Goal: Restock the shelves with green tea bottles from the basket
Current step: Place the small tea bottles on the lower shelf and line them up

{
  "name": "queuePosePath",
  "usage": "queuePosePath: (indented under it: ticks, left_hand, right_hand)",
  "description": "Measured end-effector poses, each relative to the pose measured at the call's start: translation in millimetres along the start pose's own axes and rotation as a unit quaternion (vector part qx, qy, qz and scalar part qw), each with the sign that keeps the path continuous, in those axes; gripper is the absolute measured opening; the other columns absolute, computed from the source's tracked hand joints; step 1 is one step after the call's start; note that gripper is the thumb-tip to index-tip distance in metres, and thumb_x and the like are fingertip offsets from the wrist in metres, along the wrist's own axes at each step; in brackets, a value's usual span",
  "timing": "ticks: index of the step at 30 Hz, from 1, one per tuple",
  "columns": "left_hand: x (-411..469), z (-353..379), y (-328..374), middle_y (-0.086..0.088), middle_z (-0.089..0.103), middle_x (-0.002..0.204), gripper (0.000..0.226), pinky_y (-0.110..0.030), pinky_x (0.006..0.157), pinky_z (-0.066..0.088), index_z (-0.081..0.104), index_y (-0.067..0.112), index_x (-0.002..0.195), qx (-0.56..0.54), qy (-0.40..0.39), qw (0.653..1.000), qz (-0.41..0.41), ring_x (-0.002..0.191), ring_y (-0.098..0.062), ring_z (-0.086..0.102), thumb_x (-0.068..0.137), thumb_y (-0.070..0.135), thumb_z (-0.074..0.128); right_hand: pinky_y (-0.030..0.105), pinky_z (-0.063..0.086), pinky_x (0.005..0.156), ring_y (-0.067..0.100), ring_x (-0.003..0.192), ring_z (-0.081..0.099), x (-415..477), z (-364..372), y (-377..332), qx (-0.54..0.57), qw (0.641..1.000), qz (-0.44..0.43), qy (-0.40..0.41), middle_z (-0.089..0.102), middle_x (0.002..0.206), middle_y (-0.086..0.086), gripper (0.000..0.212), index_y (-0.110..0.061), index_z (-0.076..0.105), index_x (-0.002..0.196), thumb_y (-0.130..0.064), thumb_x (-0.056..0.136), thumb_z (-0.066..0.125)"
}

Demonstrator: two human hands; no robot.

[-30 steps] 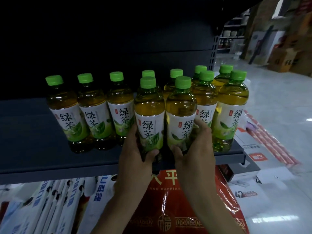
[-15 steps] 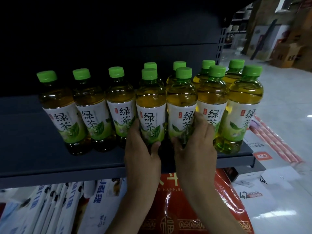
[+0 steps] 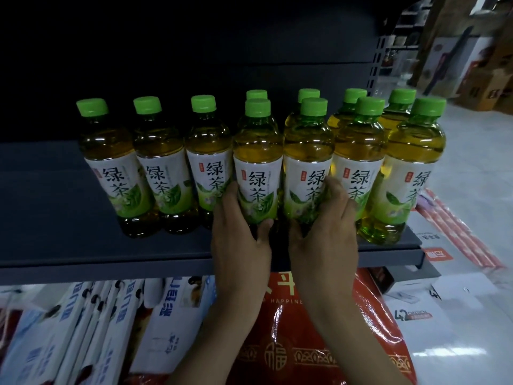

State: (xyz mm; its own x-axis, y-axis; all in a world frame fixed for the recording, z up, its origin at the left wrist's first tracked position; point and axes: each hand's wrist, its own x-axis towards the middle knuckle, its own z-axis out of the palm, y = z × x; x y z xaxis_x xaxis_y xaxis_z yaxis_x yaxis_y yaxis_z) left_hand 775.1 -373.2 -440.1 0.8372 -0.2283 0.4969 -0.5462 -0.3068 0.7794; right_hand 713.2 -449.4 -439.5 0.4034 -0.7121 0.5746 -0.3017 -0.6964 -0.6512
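Several green tea bottles with green caps and white labels stand upright on a dark grey shelf (image 3: 69, 245). My left hand (image 3: 238, 234) grips the base of one front-row bottle (image 3: 256, 162). My right hand (image 3: 324, 234) grips the bottle beside it (image 3: 308, 159). Both bottles stand on the shelf, side by side. Three single bottles (image 3: 158, 162) line up to the left. Two more front-row bottles (image 3: 410, 168) stand to the right, with others behind them. The basket is out of view.
Below the shelf lie a red printed bag (image 3: 291, 343) and blue-and-white packages (image 3: 83, 329). White boxes (image 3: 444, 315) sit on the floor at right. The shelf's right end (image 3: 419, 254) is close to the last bottle. Cardboard boxes (image 3: 488, 87) stand in the aisle beyond.
Both hands have pushed their two bottles slightly back and upright on the shelf, level with the neighbouring front bottles. The camera has moved closer.
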Motion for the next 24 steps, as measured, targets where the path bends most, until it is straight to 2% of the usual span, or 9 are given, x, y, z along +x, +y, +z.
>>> queuePosePath:
  ticks: [4,6,8,10,12,14,18,20,24]
  left_hand:
    - [2.2,-12.8,5.0,0.002,0.043,0.139,0.068,-0.031,0.093,0.048,0.031,0.025,0.143,0.065,-0.027,0.997,0.030,0.125,-0.012,0.045,0.087,0.022,0.068]
    - [2.4,-27.4,7.8,-0.002,0.047,0.131,0.054,-0.034,0.083,0.050,0.034,0.025,0.141,0.138,-0.023,0.987,0.082,0.118,-0.018,0.049,0.092,0.027,0.058]
    - [1.5,-48.6,10.2,-0.006,0.052,0.125,0.045,-0.036,0.076,0.047,0.039,0.024,0.138,0.211,-0.030,0.971,0.107,0.112,-0.023,0.051,0.095,0.028,0.051]
    - [-1.3,-74.4,9.6,-0.010,0.056,0.115,0.034,-0.036,0.071,0.041,0.049,0.018,0.129,0.284,-0.033,0.951,0.118,0.106,-0.030,0.054,0.096,0.025,0.048]
    - [-10.8,-107.7,4.7,-0.015,0.060,0.101,0.029,-0.038,0.065,0.041,0.059,0.011,0.115,0.358,-0.026,0.923,0.140,0.093,-0.037,0.057,0.088,0.020,0.051]
    - [-27.2,-156.0,-9.0,-0.018,0.060,0.096,0.028,-0.039,0.062,0.041,0.061,0.009,0.109,0.413,-0.022,0.901,0.129,0.089,-0.040,0.056,0.081,0.015,0.055]
    - [-88.8,-276.1,-48.7,-0.016,0.059,0.104,0.036,-0.045,0.069,0.049,0.059,0.011,0.118,0.479,-0.012,0.877,0.035,0.095,-0.040,0.056,0.086,0.024,0.047]
    - [-134.0,-336.2,-74.6,-0.016,0.060,0.099,0.039,-0.044,0.066,0.049,0.060,0.010,0.110,0.493,-0.004,0.869,-0.038,0.090,-0.041,0.058,0.081,0.025,0.039]
    - [-228.1,-425.6,-129.0,-0.014,0.062,0.108,0.031,-0.043,0.068,0.052,0.062,0.013,0.113,0.496,0.018,0.843,-0.207,0.095,-0.040,0.060,0.084,0.021,0.051]
  right_hand:
    - [0.036,0.050,0.077,0.025,0.120,0.048,-0.9,-5.9,-10.5,0.041,0.999,0.020,0.022,0.043,0.131,0.005,0.073,-0.019,0.031,0.144,-0.016,0.081,0.068]
    - [0.036,0.050,0.086,0.023,0.119,0.046,-4.2,-7.6,-20.8,0.060,0.997,-0.014,0.046,0.043,0.128,0.008,0.066,-0.014,0.036,0.140,-0.011,0.081,0.066]
    - [0.037,0.052,0.081,0.025,0.112,0.048,-12.7,-7.5,-35.0,0.060,0.995,-0.063,0.039,0.042,0.124,0.010,0.055,-0.012,0.043,0.132,-0.008,0.081,0.063]
    - [0.040,0.051,0.074,0.029,0.105,0.048,-23.3,-6.7,-50.4,0.035,0.993,-0.111,0.009,0.044,0.117,0.014,0.044,-0.010,0.050,0.124,-0.008,0.081,0.060]
    - [0.042,0.049,0.076,0.036,0.104,0.049,-36.5,-5.9,-69.0,0.008,0.985,-0.166,-0.041,0.047,0.115,0.018,0.036,-0.007,0.055,0.118,-0.009,0.082,0.060]
    - [0.043,0.047,0.081,0.040,0.107,0.049,-57.4,-2.3,-95.4,-0.022,0.971,-0.210,-0.109,0.048,0.117,0.021,0.033,-0.008,0.058,0.115,-0.013,0.083,0.058]
    - [0.043,0.050,0.084,0.034,0.109,0.050,-118.6,1.8,-166.3,0.012,0.916,-0.308,-0.256,0.046,0.120,0.014,0.025,-0.014,0.057,0.114,-0.017,0.089,0.056]
    - [0.039,0.049,0.081,0.029,0.106,0.050,-158.7,3.0,-206.2,0.050,0.879,-0.350,-0.321,0.044,0.120,0.009,0.020,-0.015,0.056,0.114,-0.019,0.094,0.054]
    - [0.033,0.040,0.073,0.028,0.110,0.050,-249.4,13.5,-280.5,0.080,0.790,-0.443,-0.416,0.045,0.122,0.007,0.024,-0.017,0.054,0.119,-0.021,0.096,0.049]
